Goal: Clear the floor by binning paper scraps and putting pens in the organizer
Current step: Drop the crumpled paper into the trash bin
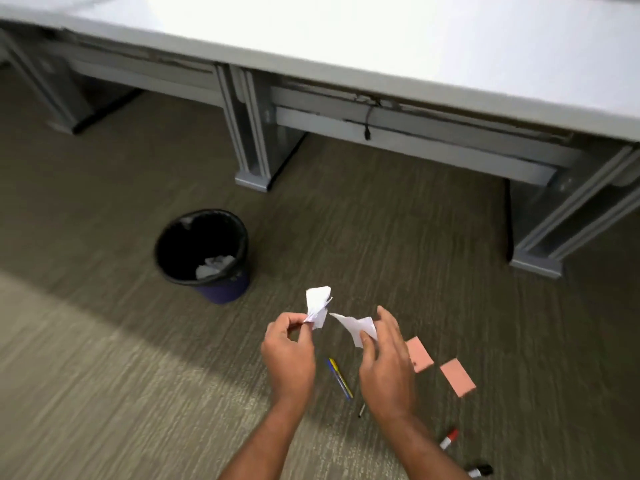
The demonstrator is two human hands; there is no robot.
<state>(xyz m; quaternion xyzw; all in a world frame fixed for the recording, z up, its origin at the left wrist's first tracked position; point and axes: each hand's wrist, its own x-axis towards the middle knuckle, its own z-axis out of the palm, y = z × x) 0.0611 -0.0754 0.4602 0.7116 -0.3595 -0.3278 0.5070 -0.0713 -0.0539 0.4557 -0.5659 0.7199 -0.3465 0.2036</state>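
My left hand [289, 351] pinches a crumpled white paper scrap [318, 304] above the carpet. A second white scrap [356, 325] is held in my right hand [386, 362]. Both hands hover to the right of and nearer me than the black-lined bin [202, 252], which has white paper inside. On the floor below the hands lie a blue-and-yellow pen [341, 378], a thin dark pen [361, 410] partly hidden by my right wrist, a red-capped marker [449, 439] and a black marker [479, 471]. Two pink paper notes [420, 355] [458, 377] lie to the right. No organizer is in view.
A long white desk [381, 53] spans the top, with grey metal legs [251, 143] [554, 230] standing on the carpet and a cable hanging beneath. Open carpet stretches to the left and in front of the bin.
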